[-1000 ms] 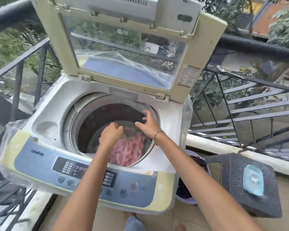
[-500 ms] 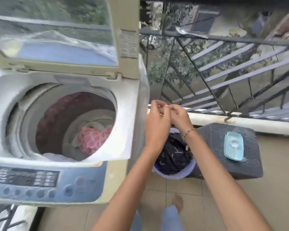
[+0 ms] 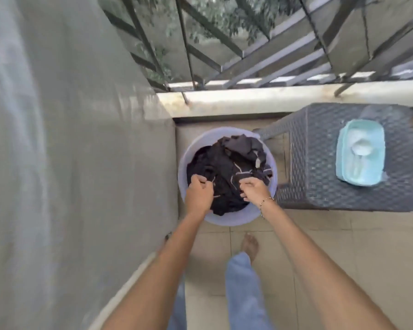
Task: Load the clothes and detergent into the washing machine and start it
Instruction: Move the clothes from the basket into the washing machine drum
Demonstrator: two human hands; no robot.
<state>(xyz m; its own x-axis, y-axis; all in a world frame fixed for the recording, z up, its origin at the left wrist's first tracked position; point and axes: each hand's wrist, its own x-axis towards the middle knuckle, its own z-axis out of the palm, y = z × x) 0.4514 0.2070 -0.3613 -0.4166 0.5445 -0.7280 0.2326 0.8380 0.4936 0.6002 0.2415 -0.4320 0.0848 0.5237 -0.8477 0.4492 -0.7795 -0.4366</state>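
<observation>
On a tiled balcony floor [image 3: 320, 246], by a metal railing [image 3: 248, 55]. Gripping the dark clothes [image 3: 227, 163] with both hands, the left hand [image 3: 199, 194] and the right hand [image 3: 254, 188] each with fingers curled tight into the fabric, down in the round lavender basin [image 3: 224, 221] standing on the floor just beside the plastic-covered washing machine [image 3: 81, 163]. At the right of the basin, just beside it, a grey woven stool [image 3: 320, 163] carrying the open pale blue detergent tub [image 3: 360, 153], white powder inside.
</observation>
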